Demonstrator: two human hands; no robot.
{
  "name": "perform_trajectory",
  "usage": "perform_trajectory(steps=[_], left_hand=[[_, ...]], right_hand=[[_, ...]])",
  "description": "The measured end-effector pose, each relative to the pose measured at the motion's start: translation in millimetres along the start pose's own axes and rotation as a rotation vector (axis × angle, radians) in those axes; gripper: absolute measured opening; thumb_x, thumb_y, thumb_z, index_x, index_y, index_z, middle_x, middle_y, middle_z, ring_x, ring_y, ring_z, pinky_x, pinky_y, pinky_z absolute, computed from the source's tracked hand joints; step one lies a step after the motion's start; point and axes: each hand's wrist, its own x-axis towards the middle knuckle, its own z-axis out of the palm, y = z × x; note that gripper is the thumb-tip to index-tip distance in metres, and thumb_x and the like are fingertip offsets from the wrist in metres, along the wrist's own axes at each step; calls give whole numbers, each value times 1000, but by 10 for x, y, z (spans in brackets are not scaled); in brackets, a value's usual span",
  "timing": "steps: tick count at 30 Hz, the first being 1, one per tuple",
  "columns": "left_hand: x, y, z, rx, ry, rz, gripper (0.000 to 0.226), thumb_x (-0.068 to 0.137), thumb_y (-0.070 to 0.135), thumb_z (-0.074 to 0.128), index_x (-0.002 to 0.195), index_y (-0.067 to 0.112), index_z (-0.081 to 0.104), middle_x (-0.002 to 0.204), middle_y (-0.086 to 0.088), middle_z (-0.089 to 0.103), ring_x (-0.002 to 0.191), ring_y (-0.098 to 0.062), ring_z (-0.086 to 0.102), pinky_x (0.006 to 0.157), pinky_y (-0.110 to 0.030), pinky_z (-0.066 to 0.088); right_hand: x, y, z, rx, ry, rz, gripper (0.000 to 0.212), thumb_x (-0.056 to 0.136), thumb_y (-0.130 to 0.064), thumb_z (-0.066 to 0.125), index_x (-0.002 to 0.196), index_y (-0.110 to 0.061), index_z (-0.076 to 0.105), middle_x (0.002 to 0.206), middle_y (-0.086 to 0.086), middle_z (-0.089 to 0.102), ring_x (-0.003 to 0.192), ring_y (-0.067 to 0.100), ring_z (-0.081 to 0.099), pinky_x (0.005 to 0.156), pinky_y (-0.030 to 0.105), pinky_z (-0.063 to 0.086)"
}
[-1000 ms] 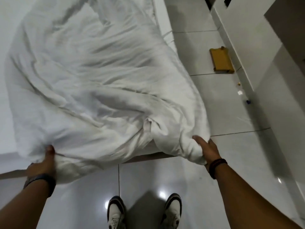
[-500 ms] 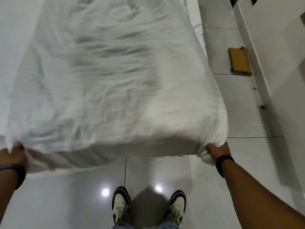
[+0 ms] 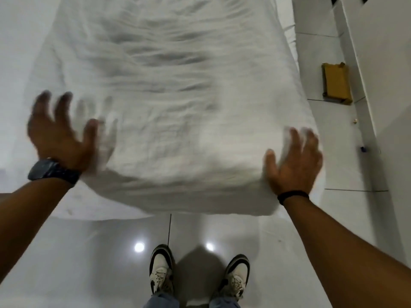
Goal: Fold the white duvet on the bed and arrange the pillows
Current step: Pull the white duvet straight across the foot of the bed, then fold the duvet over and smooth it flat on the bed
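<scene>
The white duvet [image 3: 173, 107] lies spread along the bed, wrinkled, its near edge hanging over the foot of the bed in front of me. My left hand [image 3: 60, 132] is above the duvet's near left corner, fingers spread and blurred, holding nothing. My right hand [image 3: 293, 161] rests open against the near right corner, fingers apart. No pillow is in view.
Glossy white floor tiles [image 3: 89, 263] lie under my shoes [image 3: 161, 272]. A yellow-brown flat object [image 3: 337, 84] lies on the floor to the right of the bed beside a white wall [image 3: 382, 85]. Small bits [image 3: 363, 149] lie near the wall.
Both hands have let go of the duvet's near corners and opened. The duvet has settled flat over the bed's foot. My left hand has risen over the left corner.
</scene>
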Motion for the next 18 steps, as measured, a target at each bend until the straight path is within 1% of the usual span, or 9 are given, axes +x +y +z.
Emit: perform_trajectory(steps=[2,3,5,8,11,12,14,16,18], left_hand=[[-252,448,-56,69,-178,220,74,84,67,30,145,26,26,152,-12,28,140,-29,23,114,-32,10],[-389,721,-157,116,-288,260,77,83,69,20,147,27,21,154,-12,24,142,-28,18,115,-41,12],[-483,772,-58,156,-377,245,77,83,70,11,149,30,14,157,-7,16,144,-26,10,115,-48,9],[-467,829,-13,146,-383,120,76,83,67,16,148,28,18,157,-7,16,144,-28,10,115,-50,9],[-392,1199,-226,75,-386,110,77,81,69,30,144,24,30,153,-11,28,140,-31,26,113,-48,22],[-360,1339,-309,48,-398,121,75,82,68,37,142,24,35,151,-11,32,137,-32,32,111,-47,29],[-347,1653,-543,29,-421,157,68,83,62,49,139,25,42,148,-9,38,131,-32,40,106,-45,37],[-314,2009,-807,50,-412,216,68,80,67,47,135,26,48,144,-7,44,128,-30,44,102,-44,40],[-232,2421,-1086,45,-353,248,78,72,75,35,130,26,55,138,-7,51,124,-28,49,99,-42,42]], right_hand=[[21,-123,106,-51,-198,-125,69,85,-61,37,146,-30,27,157,10,17,145,29,9,113,52,9],[21,-133,152,-81,-240,-134,70,86,-64,33,147,-33,24,159,7,12,146,28,3,114,54,5],[8,-102,195,-112,-249,-125,71,85,-68,29,148,-35,21,159,5,8,146,26,-1,115,55,3],[60,-54,159,-127,-258,-142,71,84,-69,30,147,-36,22,159,5,11,146,26,1,114,54,5],[178,-82,-21,-118,-300,-148,71,80,-70,35,141,-34,37,154,6,28,142,29,20,108,53,21],[271,-80,-142,-103,-352,-161,71,79,-70,35,139,-33,40,151,6,33,139,29,26,105,51,27],[521,-61,-429,-46,-500,-201,70,82,-67,39,141,-30,37,151,4,32,137,26,29,104,45,32],[862,-14,-816,-26,-584,-298,65,87,-59,45,144,-29,32,151,2,31,134,24,33,104,39,34],[1266,2,-1221,-46,-511,-399,61,89,-53,46,143,-27,34,147,3,35,129,24,38,101,37,37]])
